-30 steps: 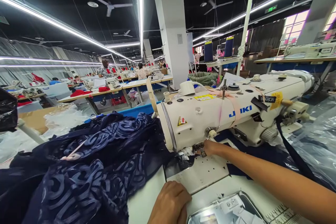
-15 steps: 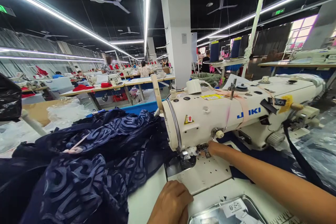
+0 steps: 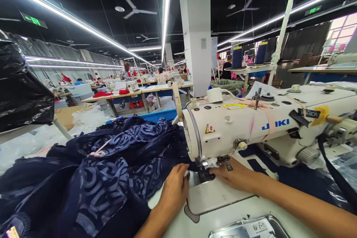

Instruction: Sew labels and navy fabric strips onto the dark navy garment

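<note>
Forearms [image 3: 292,199] forward, left fingers [image 3: 180,171] bent

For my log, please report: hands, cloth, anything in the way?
Left hand beside dark cloth. Right hand below sewing machine's head. Cloth heaped at left. Low machine head may crowd right hand.

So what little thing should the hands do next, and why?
Probably the left hand should nudge the dark cloth a bit toward the metal foot of the sewing machine. That hand is at the cloth's edge, near the foot, and the right hand is close by on the foot's other side. Whether either hand grips anything is hard to tell.
</note>
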A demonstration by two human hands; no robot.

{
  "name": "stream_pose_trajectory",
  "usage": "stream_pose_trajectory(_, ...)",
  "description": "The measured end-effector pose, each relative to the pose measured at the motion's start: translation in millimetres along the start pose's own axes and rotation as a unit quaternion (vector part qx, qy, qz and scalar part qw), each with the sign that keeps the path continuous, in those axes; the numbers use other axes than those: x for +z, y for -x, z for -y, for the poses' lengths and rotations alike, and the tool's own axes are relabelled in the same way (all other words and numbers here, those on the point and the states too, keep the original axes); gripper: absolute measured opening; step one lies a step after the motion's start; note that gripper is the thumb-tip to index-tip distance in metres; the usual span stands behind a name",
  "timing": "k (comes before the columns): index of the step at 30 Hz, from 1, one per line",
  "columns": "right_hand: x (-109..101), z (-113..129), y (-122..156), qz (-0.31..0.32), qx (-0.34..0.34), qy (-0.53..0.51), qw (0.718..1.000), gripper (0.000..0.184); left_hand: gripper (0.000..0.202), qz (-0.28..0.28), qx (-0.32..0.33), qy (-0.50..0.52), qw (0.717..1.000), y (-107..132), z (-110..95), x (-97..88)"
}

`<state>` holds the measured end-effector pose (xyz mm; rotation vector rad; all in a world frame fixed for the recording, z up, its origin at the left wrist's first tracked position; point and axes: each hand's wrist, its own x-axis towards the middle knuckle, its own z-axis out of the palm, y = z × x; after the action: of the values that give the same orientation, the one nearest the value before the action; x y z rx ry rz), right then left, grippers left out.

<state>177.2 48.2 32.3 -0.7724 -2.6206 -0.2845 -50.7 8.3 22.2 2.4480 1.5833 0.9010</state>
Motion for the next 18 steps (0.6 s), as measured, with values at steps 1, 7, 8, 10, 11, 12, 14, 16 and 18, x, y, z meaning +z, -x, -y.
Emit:
stream_pose_trajectory(1,0.8,5.2,1.9,0.0,-0.025,0.05,0.998,0.031,0.043,0.003,-0.014,-0.011,1.0,-5.9,3.7,1.2)
stream_pose_trajectory(7,9.3,9.0,-1.8,-0.018,0.018,0.14,0.99,0.037,0.04,0.062,-0.077,-0.096,0.99,-25.8,-8.9,3.6)
stream_pose_trajectory(8,10.9,6.3,-1.4,-0.025,0.025,0.121,0.992,0.037,0.04,0.066,-0.075,-0.106,0.989,-23.3,-16.2,1.4)
stream_pose_trajectory(10,15.2,0.8,2.9,-0.042,0.023,0.081,0.996,0.037,0.04,0.079,-0.049,-0.122,0.988,-12.9,-31.8,-6.3)
stream_pose_trajectory(11,17.7,-1.4,6.5,-0.061,0.013,0.072,0.995,0.036,0.037,0.09,-0.035,-0.139,0.986,-5.7,-39.1,-12.3)
stream_pose_trajectory(12,20.2,-2.7,10.7,-0.074,0.013,0.066,0.995,0.036,0.032,0.104,-0.012,-0.157,0.982,2.1,-45.5,-19.9)
stream_pose_trajectory(14,23.4,-2.2,19.6,-0.08,0.004,0.074,0.994,0.035,0.024,0.109,0.034,-0.206,0.972,18.2,-54.2,-40.9)
stream_pose_trajectory(16,23.0,3.6,26.8,-0.088,-0.014,0.083,0.993,0.036,0.021,0.08,0.05,-0.27,0.958,32.5,-56.4,-68.8)
stream_pose_trajectory(18,19.1,14.1,30.5,-0.094,-0.03,0.079,0.992,0.036,0.021,0.052,0.042,-0.33,0.941,43.6,-53.6,-99.3)
